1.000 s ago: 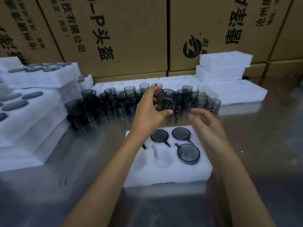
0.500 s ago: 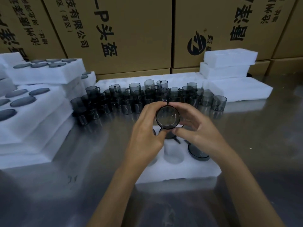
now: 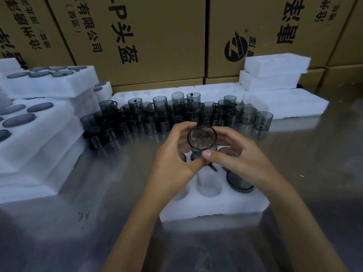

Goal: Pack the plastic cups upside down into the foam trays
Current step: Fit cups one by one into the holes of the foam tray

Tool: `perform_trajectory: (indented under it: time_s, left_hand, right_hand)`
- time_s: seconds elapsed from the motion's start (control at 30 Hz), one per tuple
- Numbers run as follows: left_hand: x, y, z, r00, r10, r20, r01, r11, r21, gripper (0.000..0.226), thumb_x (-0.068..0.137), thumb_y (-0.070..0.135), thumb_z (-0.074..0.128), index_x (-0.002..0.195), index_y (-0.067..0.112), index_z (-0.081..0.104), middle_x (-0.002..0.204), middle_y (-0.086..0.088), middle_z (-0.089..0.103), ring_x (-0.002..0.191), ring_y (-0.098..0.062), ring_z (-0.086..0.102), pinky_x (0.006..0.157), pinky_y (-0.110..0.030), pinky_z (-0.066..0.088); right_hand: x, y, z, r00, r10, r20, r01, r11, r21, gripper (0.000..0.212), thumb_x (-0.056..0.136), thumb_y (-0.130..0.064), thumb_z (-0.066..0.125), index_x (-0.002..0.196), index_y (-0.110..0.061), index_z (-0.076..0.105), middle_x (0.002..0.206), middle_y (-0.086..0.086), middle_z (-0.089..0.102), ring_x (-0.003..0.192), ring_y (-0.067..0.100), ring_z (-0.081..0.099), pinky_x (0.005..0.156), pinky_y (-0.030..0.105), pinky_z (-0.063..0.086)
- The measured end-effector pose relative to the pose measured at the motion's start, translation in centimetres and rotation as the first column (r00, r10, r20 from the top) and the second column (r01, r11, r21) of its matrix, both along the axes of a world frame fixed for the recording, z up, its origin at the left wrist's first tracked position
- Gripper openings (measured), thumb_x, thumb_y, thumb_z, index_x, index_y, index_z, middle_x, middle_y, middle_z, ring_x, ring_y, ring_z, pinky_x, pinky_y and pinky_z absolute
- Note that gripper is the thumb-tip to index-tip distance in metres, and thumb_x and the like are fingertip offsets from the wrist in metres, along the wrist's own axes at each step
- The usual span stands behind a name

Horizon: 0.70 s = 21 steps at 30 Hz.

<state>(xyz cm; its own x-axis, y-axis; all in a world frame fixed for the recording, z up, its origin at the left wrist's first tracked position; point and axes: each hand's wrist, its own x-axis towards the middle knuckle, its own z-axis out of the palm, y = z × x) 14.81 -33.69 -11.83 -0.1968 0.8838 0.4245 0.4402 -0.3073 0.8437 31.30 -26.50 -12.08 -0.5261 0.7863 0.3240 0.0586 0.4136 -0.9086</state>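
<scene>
**Cup held over the tray, both hands on it**

I see one smoky plastic cup [image 3: 202,138] held in the air above the near foam tray [image 3: 214,205], its round end tipped toward the camera. Which end that is, mouth or base, I cannot tell. My left hand [image 3: 174,163] curls round its left side, thumb underneath; my right hand [image 3: 235,156] wraps the right side, thumb tip pressed near the lower rim. Both grips are closed on that cup.

The tray lies on the steel tabletop [image 3: 117,222] just under the hands. An upturned cup [image 3: 238,182] sits in its front right pocket. Parts of other dark cups show in the back row between the fingers. The front middle pocket [image 3: 208,183] shows bare white foam.

Behind the tray, a cluster of loose cups [image 3: 176,114] stands upright across the tabletop. To the left, stacked filled trays [image 3: 35,122] show dark round cup bases. To the right rear, a stack of unfilled foam trays [image 3: 275,75]. Printed cardboard cartons [image 3: 157,36] form the back wall.
</scene>
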Motion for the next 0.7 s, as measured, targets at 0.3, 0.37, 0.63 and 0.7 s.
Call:
perform_trajectory:
  time_s: [0.3, 0.37, 0.63, 0.7]
  left_hand:
    - [-2.6, -0.8, 0.6, 0.975, -0.193, -0.106, 0.145, 0.925, -0.351, 0.064, 0.06, 0.039, 0.094, 0.117, 0.044, 0.064, 0.11, 0.02, 0.07, 0.101, -0.001, 0.066, 0.09, -0.023, 0.051]
    - [-3.1, -1.0, 0.7, 0.967, -0.224, -0.118, 0.164, 0.909, -0.383, 0.061, 0.065, 0.031, 0.092, 0.119, 0.044, 0.065, 0.109, 0.02, 0.071, 0.102, -0.002, 0.066, 0.092, -0.022, 0.052]
    - [-3.8, -1.7, 1.2, 0.948, -0.307, 0.078, 0.312, 0.859, -0.407, 0.034, 0.079, 0.024, 0.077, 0.112, 0.018, 0.073, 0.109, 0.002, 0.076, 0.106, -0.013, 0.07, 0.099, -0.022, 0.051]
    - [-3.6, -1.5, 0.9, 0.961, -0.265, 0.084, 0.276, 0.876, -0.394, 0.039, 0.072, 0.03, 0.077, 0.108, 0.014, 0.074, 0.104, -0.002, 0.076, 0.102, -0.016, 0.071, 0.095, -0.023, 0.052]
  right_hand:
    - [1.8, 0.1, 0.3, 0.963, 0.154, 0.223, -0.131, 0.985, -0.115, 0.032, 0.077, -0.029, 0.083, 0.107, -0.034, 0.073, 0.103, -0.001, 0.072, 0.103, 0.024, 0.065, 0.095, 0.039, 0.051]
    - [2.2, 0.1, 0.5, 0.943, 0.199, 0.267, -0.169, 0.977, -0.132, 0.042, 0.077, -0.025, 0.085, 0.114, -0.038, 0.07, 0.111, -0.005, 0.072, 0.108, 0.017, 0.065, 0.095, 0.029, 0.05]
    - [3.0, 0.1, 0.7, 0.9, 0.253, 0.355, -0.198, 0.963, -0.183, 0.05, 0.077, -0.003, 0.084, 0.118, -0.024, 0.065, 0.116, -0.006, 0.072, 0.116, 0.015, 0.063, 0.111, 0.042, 0.042]
    - [3.1, 0.0, 0.8, 0.902, 0.245, 0.356, -0.192, 0.965, -0.179, 0.049, 0.076, -0.002, 0.083, 0.118, -0.021, 0.066, 0.115, -0.004, 0.073, 0.116, 0.015, 0.063, 0.112, 0.044, 0.04]
